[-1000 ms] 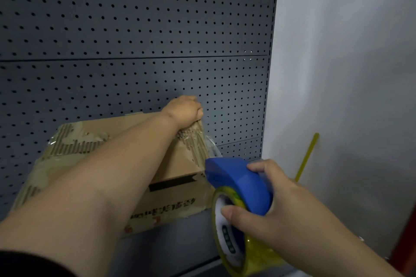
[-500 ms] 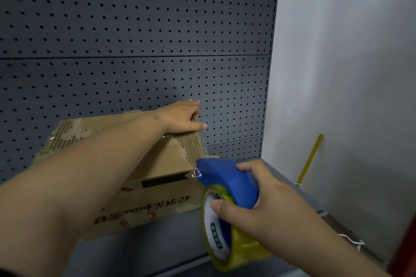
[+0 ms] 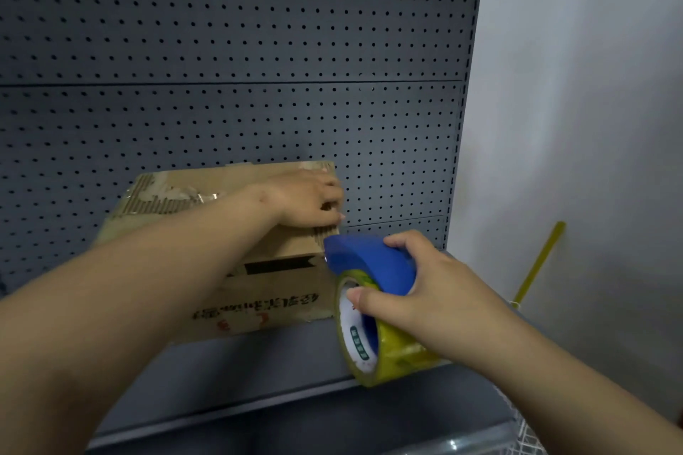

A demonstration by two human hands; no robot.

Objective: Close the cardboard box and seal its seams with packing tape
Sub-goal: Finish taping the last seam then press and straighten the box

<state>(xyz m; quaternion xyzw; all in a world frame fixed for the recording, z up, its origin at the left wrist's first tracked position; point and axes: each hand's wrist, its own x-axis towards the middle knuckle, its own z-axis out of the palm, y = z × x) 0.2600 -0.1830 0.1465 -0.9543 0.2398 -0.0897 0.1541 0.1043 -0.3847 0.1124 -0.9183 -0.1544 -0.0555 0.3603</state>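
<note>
A worn cardboard box [image 3: 281, 301] with printed characters and torn top flaps sits on a grey shelf against the pegboard. My left hand [image 3: 308, 199] lies flat on the right end of the box top, fingers together, pressing the flap down. My right hand [image 3: 417, 294] grips a blue tape dispenser [image 3: 369, 262] carrying a yellowish roll of packing tape [image 3: 373, 347]. The dispenser's front tip sits at the box's upper right front corner. Old clear tape remnants [image 3: 173, 198] show on the top's left part.
A dark grey pegboard [image 3: 236, 48] rises behind the box. The grey shelf [image 3: 236, 373] runs to its front lip near me. A white wall [image 3: 576, 122] stands on the right, with a yellow stick [image 3: 541, 260] leaning against it. A wire basket corner [image 3: 517, 428] shows at bottom right.
My left hand went from gripping the raised right flap to lying flat on it, and the flap is down. The dispenser has risen to the box's upper right corner.
</note>
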